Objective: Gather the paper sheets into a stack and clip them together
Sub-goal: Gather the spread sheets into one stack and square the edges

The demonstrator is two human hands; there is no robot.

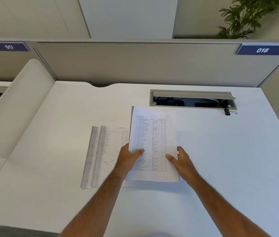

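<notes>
From my head camera, I hold a stack [152,142] of printed sheets by its near end. My left hand [128,158] grips the left edge, thumb on top of the page and the other fingers hidden under it. My right hand [181,159] pinches the right edge the same way, thumb across the near corner. The stack looks lifted a little off the table [221,159], tilted away from me, though the wide lens makes that hard to judge.

To the left, more sheets [104,154] lie flat on the table, fanned so that their left margins show as two grey strips. My stack overlaps their right side. The clip [228,112], a black binder clip, sits well apart at the far right, just beside the corner of the cable slot [191,98].

So I judge the gathering is only half done: some pages are in my hands, some are not. Next I should bring the loose sheets together with the held ones, tap the edges square on the table, and only then reach my right hand for the clip while the left keeps the pages tight.
</notes>
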